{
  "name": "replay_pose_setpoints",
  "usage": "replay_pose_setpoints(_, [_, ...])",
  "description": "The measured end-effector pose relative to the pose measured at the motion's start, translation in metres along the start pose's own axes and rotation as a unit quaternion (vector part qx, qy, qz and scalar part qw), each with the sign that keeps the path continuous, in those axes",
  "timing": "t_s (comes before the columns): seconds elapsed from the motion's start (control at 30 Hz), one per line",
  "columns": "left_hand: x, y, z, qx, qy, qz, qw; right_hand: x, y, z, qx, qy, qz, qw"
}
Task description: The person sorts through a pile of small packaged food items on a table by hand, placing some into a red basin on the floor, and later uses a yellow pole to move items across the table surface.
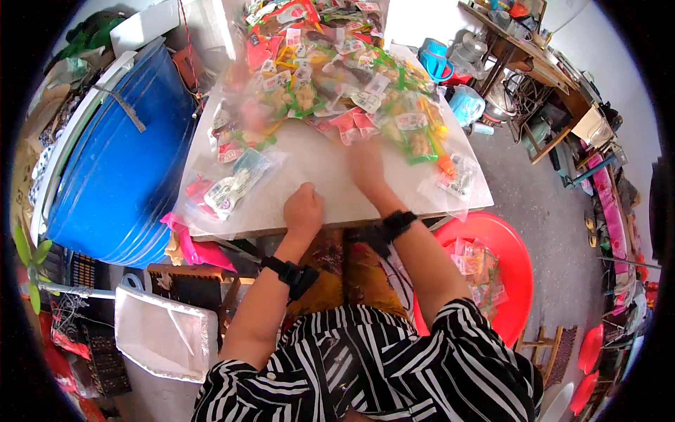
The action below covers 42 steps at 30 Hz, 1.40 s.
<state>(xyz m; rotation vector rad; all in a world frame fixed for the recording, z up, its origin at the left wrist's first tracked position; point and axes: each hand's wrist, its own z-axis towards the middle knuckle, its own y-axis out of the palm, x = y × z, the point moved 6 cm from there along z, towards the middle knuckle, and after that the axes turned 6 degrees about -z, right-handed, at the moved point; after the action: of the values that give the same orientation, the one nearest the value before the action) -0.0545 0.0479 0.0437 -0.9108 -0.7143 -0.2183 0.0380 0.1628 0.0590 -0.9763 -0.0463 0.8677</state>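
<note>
My left hand (304,207) is curled closed just above the pale tabletop (295,162) near its front edge; whatever it holds, if anything, is hidden. My right hand (364,162) reaches toward red packets (351,123) at the near side of a big pile of mixed food packets (323,70); its fingers are smeared by motion. Clear bags with white and red packets (235,183) lie at the left front corner, beside my left hand. Another clear bag with a white packet (460,176) lies at the right front corner, near green packets (420,141).
A large blue barrel (116,176) stands left of the table. A red tub (513,274) holding packets sits below its right edge. A white foam box (162,330) is on the floor at lower left. A cluttered wooden bench (534,63) with jugs around it stands at upper right.
</note>
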Motion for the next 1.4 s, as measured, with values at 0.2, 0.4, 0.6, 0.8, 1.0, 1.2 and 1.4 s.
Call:
replay_pose_setpoints(0.2, [0.002,0.001,0.002,0.009,0.009,0.0,1.0,0.025,-0.008,0.038,0.026,0.023,-0.234,0.972])
replay_pose_setpoints(0.4, [-0.002,0.006,0.0,-0.013,0.044,-0.001,0.999,0.017,-0.012,0.044,-0.023,0.004,-0.262,0.965])
replay_pose_setpoints(0.6, [-0.004,0.012,0.005,-0.067,0.003,0.033,0.997,0.028,-0.023,0.039,-0.102,0.013,-0.168,0.98])
replay_pose_setpoints(0.8, [0.009,0.014,0.003,-0.11,0.011,0.072,0.991,0.033,-0.085,0.013,0.035,0.129,0.061,0.989])
replay_pose_setpoints(1.0, [0.02,0.022,0.001,-0.17,-0.024,0.084,0.982,0.055,-0.062,-0.055,0.024,0.346,0.61,0.713])
replay_pose_setpoints(1.2, [0.029,0.023,0.0,-0.167,-0.031,0.075,0.983,0.053,-0.062,-0.094,0.023,0.426,0.632,0.647])
replay_pose_setpoints(1.4, [0.027,0.025,-0.003,-0.161,-0.017,0.083,0.983,0.05,-0.07,-0.1,-0.084,0.443,0.515,0.729])
